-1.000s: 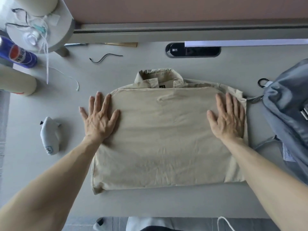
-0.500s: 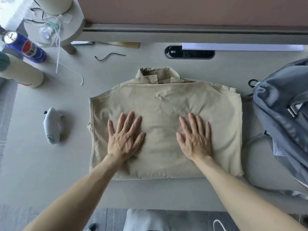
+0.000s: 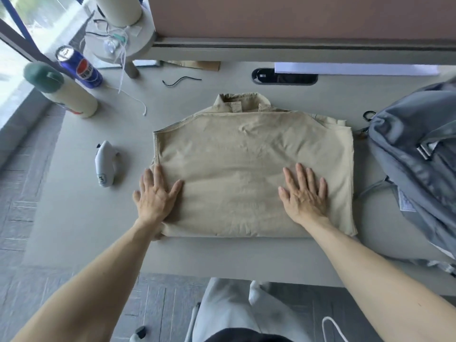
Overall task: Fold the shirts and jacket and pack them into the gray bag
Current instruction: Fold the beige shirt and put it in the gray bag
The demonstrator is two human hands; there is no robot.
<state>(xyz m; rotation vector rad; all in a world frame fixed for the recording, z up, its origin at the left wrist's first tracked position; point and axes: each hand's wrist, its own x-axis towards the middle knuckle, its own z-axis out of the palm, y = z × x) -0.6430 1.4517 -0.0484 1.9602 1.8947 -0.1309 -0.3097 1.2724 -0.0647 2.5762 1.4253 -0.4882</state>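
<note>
The beige garment (image 3: 246, 164) is laid folded into a rectangle at the centre of the tabletop (image 3: 74, 218) and pressed flat by spread hands: the left hand (image 3: 155, 195) at its 8 o'clock edge, the right hand (image 3: 304, 192) at 5 o'clock. Packing into the gray bag (image 3: 414, 159), at 3 o'clock, is judged undone.
</note>
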